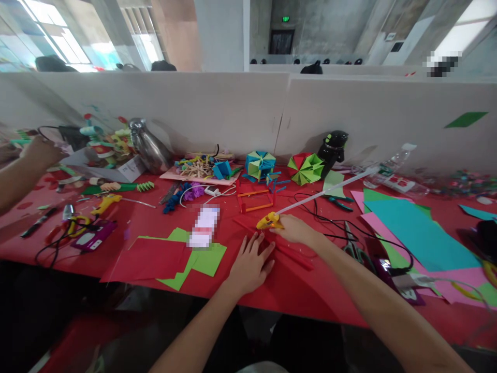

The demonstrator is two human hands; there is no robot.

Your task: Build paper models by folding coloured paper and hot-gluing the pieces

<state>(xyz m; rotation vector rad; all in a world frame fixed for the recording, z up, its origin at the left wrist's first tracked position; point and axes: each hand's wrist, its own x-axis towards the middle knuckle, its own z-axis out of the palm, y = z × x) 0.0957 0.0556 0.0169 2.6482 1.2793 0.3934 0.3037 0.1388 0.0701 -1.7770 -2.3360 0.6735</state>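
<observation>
My right hand (295, 229) is closed around a small yellow hot glue gun (268, 221), whose nozzle points left and down at the table. A long translucent glue stick (330, 187) sticks out of its back, slanting up to the right. Just below the nozzle, my left hand (250, 265) lies with its fingers spread, the fingertips at thin red paper sticks (293, 256). Whether the fingertips press on a stick is hard to make out against the red table. Behind the glue gun stands a red and orange stick frame (255, 201).
Left of my hands lie a phone (204, 226) and red paper (149, 259) over green sheets. Scissors (352, 243), black cables and coloured paper (419, 233) lie on the right. Folded paper shapes (305, 169) and a black bottle (333, 150) stand behind. A co-worker's arm (23, 173) reaches in at left.
</observation>
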